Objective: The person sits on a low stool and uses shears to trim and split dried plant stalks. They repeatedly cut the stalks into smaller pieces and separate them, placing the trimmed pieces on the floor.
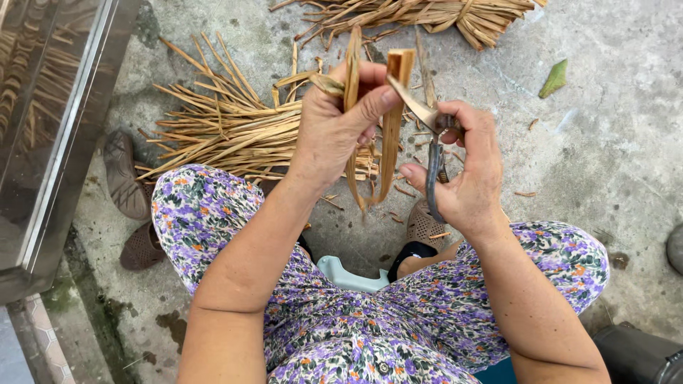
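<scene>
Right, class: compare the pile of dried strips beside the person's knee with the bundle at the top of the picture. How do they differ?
The pile of dried strips lies loose and fanned out, ends pointing many ways; the bundle looks gathered tight, apparently tied near its right end. The pile shows whole, while the bundle is cut off by the picture's top edge. The pile lies by the left hand; the bundle lies beyond both hands. Both are tan plant strips on the concrete floor.

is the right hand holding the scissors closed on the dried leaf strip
No: the right hand holds the grey metal scissors with blades parted around the tan dried leaf strip, which the left hand grips.
</scene>
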The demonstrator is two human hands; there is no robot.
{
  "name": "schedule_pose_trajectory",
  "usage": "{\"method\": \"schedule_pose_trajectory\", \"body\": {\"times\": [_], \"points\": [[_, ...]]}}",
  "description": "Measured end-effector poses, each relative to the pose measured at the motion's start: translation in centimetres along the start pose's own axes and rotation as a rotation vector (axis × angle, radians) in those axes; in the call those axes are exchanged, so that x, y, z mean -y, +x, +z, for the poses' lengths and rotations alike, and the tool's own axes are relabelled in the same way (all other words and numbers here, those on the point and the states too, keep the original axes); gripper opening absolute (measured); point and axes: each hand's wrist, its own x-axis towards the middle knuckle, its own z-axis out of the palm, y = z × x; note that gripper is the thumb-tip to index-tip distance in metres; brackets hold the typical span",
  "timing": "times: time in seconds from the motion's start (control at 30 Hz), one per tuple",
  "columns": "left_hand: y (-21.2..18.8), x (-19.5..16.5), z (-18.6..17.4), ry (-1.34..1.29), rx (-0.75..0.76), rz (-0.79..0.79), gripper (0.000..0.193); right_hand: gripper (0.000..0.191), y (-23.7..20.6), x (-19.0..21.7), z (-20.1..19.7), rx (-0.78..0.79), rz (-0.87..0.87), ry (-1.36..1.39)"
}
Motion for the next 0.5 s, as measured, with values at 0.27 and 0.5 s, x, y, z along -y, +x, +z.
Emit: {"method": "schedule_pose_trajectory", "body": {"times": [0.27, 0.5], "points": [[-1.6, 0.9, 0.2, 0.027, 0.002, -0.049, 0.015, 0.078, 0.1, 1.0, 0.3, 0.013, -0.028, -0.014], [-1.8, 1.0, 0.3, -0.005, -0.02, -0.07, 0.014, 0.077, -0.4, 1.1, 0.5, -0.039, -0.02, -0.049]]}}
